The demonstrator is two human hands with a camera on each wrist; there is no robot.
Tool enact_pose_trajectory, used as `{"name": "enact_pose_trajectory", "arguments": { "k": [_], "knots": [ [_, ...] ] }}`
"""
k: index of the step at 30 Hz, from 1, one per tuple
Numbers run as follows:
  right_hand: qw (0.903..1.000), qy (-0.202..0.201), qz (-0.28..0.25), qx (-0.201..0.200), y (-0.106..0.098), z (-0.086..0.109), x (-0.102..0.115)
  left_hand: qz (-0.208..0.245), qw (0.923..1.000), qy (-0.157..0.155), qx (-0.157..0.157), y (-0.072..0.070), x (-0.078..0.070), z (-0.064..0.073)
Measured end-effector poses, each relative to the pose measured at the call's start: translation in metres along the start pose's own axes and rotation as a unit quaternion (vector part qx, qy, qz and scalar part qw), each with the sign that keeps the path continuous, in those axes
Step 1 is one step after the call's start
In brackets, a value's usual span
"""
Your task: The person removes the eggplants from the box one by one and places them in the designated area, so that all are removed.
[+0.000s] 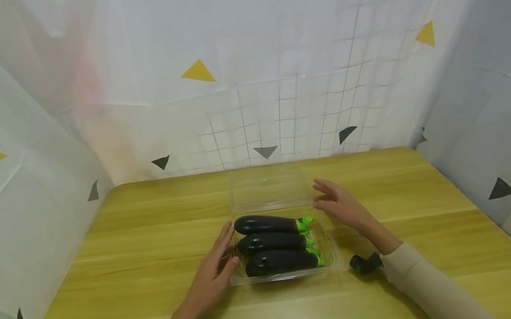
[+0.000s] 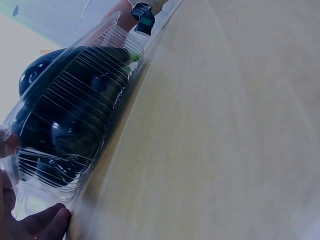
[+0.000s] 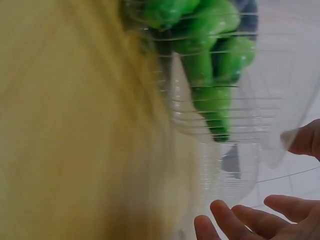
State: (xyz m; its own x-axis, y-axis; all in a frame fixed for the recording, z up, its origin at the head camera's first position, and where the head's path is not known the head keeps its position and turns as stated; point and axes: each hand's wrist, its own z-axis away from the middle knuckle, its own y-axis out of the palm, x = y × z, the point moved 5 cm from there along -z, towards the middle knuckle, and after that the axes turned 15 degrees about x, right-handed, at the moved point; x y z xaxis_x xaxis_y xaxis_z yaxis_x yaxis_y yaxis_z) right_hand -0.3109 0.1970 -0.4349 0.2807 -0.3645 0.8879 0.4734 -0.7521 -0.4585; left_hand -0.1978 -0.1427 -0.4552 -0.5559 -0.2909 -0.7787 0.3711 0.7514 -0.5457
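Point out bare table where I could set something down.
Bare table runs from the left hand to the left edge, and from the right hand to the right edge. Another patch lies before the box, between the sleeves. Crowded: the box, three eggplants inside, lid open behind.

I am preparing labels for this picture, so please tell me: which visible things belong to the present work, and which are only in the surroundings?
Belongs to the work:
three eggplants
clear container holding them
its open lid
left hand
right hand

Only in the surroundings:
wooden table
white sheeting with triangles
dark wrist devices
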Motion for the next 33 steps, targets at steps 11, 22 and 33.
{"name": "enact_pose_trajectory", "arguments": {
  "k": [11, 22, 33],
  "knots": [
    [0.9972, -0.02, 0.072, -0.007, -0.01, 0.005, 0.029, 0.0, 1.0, -0.006, 0.001, 0.0, -0.001, 0.001],
    [0.9932, -0.062, 0.098, -0.005, -0.009, 0.007, 0.06, 0.0, 1.0, -0.003, 0.001, 0.0, -0.001, 0.0],
    [0.9883, -0.09, 0.114, 0.048, 0.002, 0.004, 0.096, 0.002, 0.9999, -0.015, 0.001, 0.0, -0.002, 0.0]
  ]
}}
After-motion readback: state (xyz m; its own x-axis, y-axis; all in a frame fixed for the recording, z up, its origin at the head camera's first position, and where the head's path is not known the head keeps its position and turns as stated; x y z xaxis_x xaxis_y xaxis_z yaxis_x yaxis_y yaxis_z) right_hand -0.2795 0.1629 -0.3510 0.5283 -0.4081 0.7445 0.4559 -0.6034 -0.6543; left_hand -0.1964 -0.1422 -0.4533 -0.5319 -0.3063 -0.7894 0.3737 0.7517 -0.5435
